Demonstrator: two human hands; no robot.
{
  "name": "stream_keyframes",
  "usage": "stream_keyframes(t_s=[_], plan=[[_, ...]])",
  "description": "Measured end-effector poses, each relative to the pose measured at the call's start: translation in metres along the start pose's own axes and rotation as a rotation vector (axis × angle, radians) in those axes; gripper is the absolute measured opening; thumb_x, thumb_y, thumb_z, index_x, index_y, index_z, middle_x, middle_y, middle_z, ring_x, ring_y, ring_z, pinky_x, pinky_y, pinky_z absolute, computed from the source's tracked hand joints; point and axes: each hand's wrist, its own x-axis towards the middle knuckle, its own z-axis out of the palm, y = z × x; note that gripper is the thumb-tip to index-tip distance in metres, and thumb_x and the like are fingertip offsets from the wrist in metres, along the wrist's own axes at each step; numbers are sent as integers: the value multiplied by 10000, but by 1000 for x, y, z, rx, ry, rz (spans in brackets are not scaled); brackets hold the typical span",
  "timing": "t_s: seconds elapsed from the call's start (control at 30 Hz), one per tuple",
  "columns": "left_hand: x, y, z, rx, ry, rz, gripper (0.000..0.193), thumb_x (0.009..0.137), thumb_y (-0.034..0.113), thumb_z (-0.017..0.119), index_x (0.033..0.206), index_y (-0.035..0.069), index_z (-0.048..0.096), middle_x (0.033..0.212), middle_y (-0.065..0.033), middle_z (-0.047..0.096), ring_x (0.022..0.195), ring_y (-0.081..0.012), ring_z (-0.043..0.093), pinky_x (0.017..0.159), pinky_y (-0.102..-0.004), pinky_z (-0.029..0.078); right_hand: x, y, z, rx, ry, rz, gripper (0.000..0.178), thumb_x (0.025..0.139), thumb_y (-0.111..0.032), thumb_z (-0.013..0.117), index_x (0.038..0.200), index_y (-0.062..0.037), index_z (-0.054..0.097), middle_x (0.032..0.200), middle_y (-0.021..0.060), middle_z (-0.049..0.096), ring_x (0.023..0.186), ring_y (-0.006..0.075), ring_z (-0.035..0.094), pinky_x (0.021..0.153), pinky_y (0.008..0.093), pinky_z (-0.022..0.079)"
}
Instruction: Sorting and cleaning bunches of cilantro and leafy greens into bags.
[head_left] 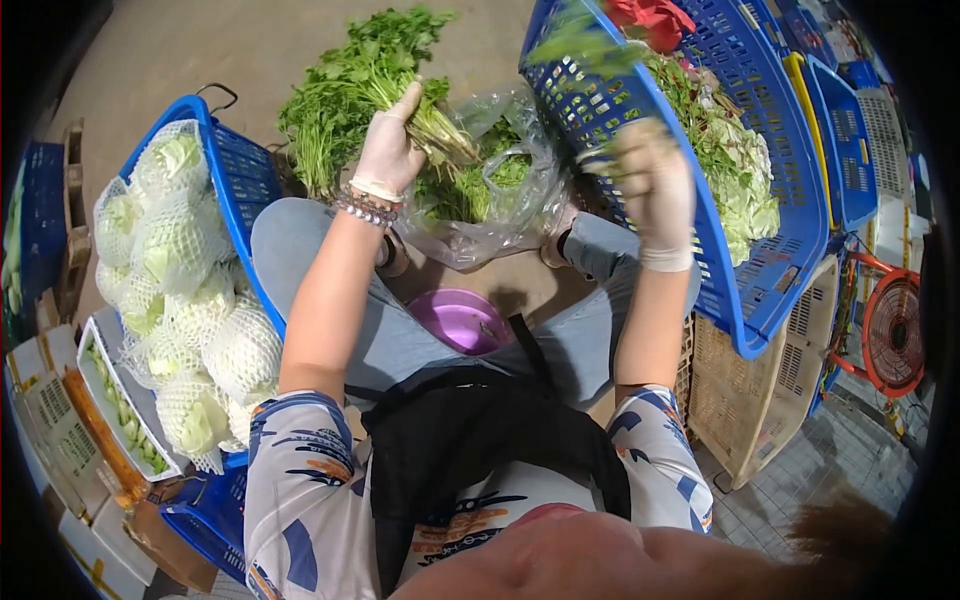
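Leafy herb bunch (360, 85) in left hand (390, 150), fingers wrapped around stems (438, 132). Half-curled fingers on right hand (655, 195) beside blue basket (728, 290); too blurred to tell any hold.

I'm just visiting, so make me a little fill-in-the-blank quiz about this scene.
1. The left hand holds leafy greens and wears a pale ____.
2. The round bowl is coloured ____.
3. The red fan stands near the picture's ____ edge.
4. The ____ arm wears bracelets.

Missing words: glove; purple; right; left.
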Motion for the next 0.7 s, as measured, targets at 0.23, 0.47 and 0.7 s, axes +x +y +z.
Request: stream_keyframes(t_s=[0.23, 0.47, 0.7], plan=[[-18, -5, 8, -36, -131, -56, 319, 998, 206, 559, 1266, 34, 570, 1139, -69, 654, 938, -169, 640, 838, -343, 543, 22, -64, -80, 186, 363, -368, 552, 1029, -249, 465, 1417, 105, 294, 1417, 245, 394, 1265, 356, 518, 969, 381, 510], [-26, -7, 25, 26, -140, -84, 352, 985, 189, 578, 1302, 38, 546, 1191, -71, 649, 997, -138, 630, 858, -329, 549, 24, -42, -111, -1332, 991, -395, 337, 957, -280, 520, 1127, -45, 692, 1007, 175, 700, 983, 299, 662, 846, 377, 496], [-30, -9, 22, 63, -168, -110, 370, 973, 167, 592, 1309, 23, 531, 1198, -88, 640, 1037, -160, 626, 878, -334, 546, 29, 36, 57, -868, 84, -243, 313, 867, -154, 677, 1158, -42, 640, 974, 49, 591, 749, 99, 538, 715, 239, 466]])
